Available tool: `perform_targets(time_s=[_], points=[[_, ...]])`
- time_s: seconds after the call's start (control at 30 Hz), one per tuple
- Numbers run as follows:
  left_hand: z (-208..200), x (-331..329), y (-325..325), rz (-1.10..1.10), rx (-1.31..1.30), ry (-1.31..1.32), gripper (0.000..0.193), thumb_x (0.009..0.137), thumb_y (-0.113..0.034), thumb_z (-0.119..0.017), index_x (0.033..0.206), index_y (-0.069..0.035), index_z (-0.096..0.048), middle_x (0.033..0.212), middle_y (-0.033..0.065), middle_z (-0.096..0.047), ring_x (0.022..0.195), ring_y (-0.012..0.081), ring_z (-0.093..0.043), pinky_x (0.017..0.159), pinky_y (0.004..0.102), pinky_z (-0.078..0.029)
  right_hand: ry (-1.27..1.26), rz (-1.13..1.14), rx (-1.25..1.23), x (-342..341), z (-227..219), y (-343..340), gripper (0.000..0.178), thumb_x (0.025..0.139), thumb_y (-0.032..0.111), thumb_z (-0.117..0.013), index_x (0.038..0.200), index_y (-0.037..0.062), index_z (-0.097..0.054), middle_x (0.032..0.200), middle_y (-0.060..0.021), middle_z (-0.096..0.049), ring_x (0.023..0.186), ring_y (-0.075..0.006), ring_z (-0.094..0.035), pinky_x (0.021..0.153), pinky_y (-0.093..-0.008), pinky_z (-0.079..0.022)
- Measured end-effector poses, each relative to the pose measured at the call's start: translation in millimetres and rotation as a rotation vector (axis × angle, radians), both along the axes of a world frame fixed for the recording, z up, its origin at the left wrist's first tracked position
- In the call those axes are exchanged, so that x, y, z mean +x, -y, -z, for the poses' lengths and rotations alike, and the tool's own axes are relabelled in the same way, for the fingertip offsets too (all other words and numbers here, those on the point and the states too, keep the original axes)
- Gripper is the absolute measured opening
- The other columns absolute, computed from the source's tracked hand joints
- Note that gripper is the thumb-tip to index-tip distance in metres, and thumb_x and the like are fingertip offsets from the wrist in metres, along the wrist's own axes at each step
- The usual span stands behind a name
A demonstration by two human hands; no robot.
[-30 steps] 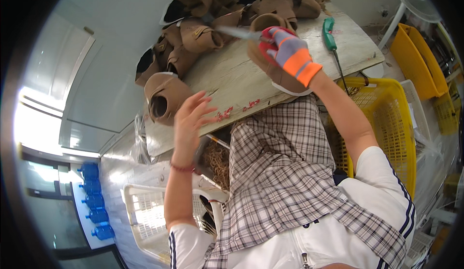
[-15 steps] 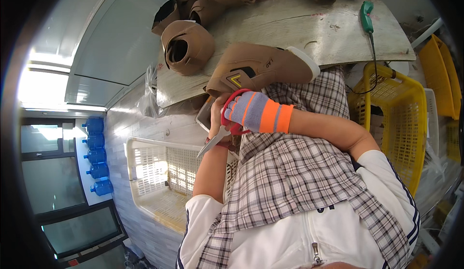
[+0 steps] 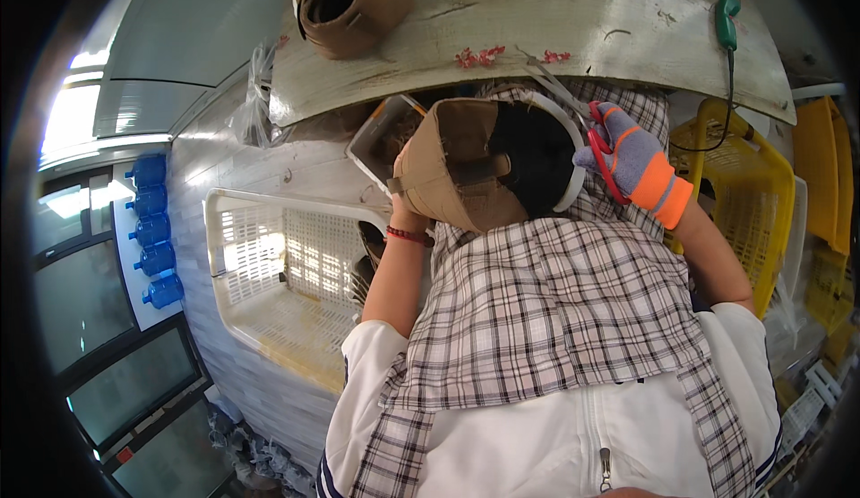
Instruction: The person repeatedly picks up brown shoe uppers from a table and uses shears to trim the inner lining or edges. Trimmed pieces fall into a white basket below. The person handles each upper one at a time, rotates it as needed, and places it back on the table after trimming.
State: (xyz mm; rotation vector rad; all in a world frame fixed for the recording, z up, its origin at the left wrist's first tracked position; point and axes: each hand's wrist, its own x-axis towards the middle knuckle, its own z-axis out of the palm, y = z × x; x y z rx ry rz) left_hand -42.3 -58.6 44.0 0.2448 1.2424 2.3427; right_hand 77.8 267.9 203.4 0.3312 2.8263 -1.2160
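A brown shoe upper [image 3: 459,144] is turned with its hollow inside toward me, showing a black lining and a white rim on its right end. My left hand [image 3: 408,216] grips its left end; the fingers are partly hidden behind the upper. In a grey and orange striped glove, my right hand [image 3: 634,159] is closed around the red handles of scissors [image 3: 564,92]. Their blades point up and left, past the white rim toward the table's edge. The whole upper sits above my plaid apron [image 3: 546,292].
Another brown upper [image 3: 354,5] stands on the worn table [image 3: 502,23]. A green corded handheld tool [image 3: 726,23] lies at its right. A small bin [image 3: 372,144], a white basket [image 3: 269,305] and a yellow basket [image 3: 761,220] stand below.
The upper has come down off the table edge toward my lap and turned to show its inside. My right hand has moved right, away from my left, and the scissors now point upward.
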Motion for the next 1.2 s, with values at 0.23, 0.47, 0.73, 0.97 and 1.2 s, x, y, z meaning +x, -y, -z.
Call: perform_targets(time_s=[0.23, 0.47, 0.73, 0.97, 1.2], points=[[7, -7, -15, -0.138, -0.05, 0.129, 0.041, 0.096, -0.022, -0.061, 0.133, -0.007, -0.05, 0.126, 0.0053, -0.058, 0.111, 0.021, -0.058, 0.088, 0.0402, -0.053, -0.196, -0.314, 0.631, -28, 32, 15, 0.04, 0.071, 0.034, -0.077, 0.099, 0.0083, -0.064, 0.093, -0.0105, -0.063, 0.09, -0.0269, -0.06, 0.082, -0.0372, -0.047], [-9, 3, -32, -0.031, 0.09, 0.27, 0.056, 0.093, -0.032, -0.064, 0.14, -0.01, -0.044, 0.138, 0.0085, -0.052, 0.126, 0.027, -0.05, 0.108, 0.0503, -0.041, -0.121, -0.475, 0.868, -59, 43, 33, 0.049, 0.069, 0.031, -0.078, 0.111, 0.0092, -0.064, 0.104, -0.007, -0.062, 0.096, -0.022, -0.059, 0.082, -0.0368, -0.045], [-21, 10, -42, -0.032, 0.101, 0.244, 0.055, 0.093, -0.033, -0.063, 0.14, -0.011, -0.044, 0.139, 0.0066, -0.051, 0.126, 0.0256, -0.05, 0.107, 0.0465, -0.042, -0.065, -0.531, 0.954, -66, 42, 31, 0.045, 0.071, 0.027, -0.076, 0.111, 0.0103, -0.063, 0.104, -0.0066, -0.062, 0.097, -0.0214, -0.059, 0.082, -0.0361, -0.046], [-20, 6, -45, -0.019, 0.068, 0.218, 0.051, 0.096, -0.031, -0.06, 0.14, -0.011, -0.044, 0.139, 0.0058, -0.051, 0.124, 0.0248, -0.051, 0.106, 0.0455, -0.043, -0.054, -0.531, 0.861, -60, 42, 22, 0.047, 0.067, 0.025, -0.076, 0.11, 0.0082, -0.065, 0.105, -0.0101, -0.061, 0.098, -0.0258, -0.058, 0.087, -0.037, -0.045], [-21, 8, -50, 0.053, 0.067, 0.262, 0.054, 0.096, -0.035, -0.058, 0.143, -0.012, -0.041, 0.14, 0.0084, -0.051, 0.125, 0.0311, -0.051, 0.104, 0.053, -0.043, -0.171, -0.463, 0.857, -56, 64, 22, 0.038, 0.073, 0.025, -0.072, 0.106, 0.0087, -0.065, 0.1, -0.0092, -0.063, 0.094, -0.0249, -0.06, 0.082, -0.0373, -0.046]])
